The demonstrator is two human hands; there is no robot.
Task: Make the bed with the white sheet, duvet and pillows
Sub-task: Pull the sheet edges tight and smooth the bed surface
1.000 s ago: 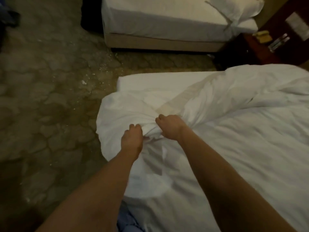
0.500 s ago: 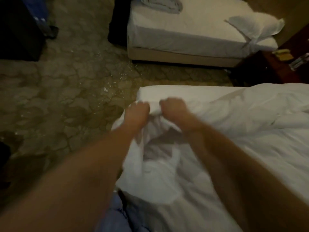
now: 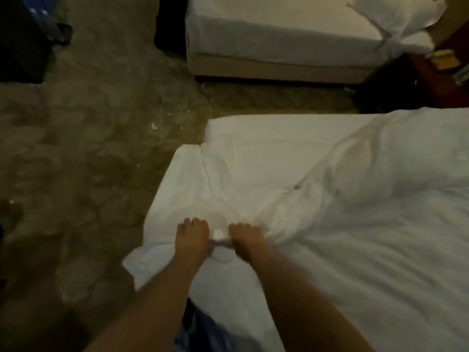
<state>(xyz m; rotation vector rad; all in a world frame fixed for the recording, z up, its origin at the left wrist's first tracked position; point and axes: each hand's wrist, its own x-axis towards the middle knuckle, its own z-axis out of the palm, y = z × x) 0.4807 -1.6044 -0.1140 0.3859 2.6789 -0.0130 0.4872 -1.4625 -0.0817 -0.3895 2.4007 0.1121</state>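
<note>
Both arms reach forward over the near bed (image 3: 266, 128); left hand (image 3: 191, 240) and right hand (image 3: 247, 241) sit close side by side, each gripping a bunch of the white duvet (image 3: 368, 224) near its corner, cloth gathered into creases between them. The duvet's edge hangs off the bed's foot over patterned carpet (image 3: 88, 148). Across the aisle stands a second bed (image 3: 279, 39) with a white pillow (image 3: 398, 13) at its head, a dark nightstand (image 3: 431, 80) beside it.
</note>
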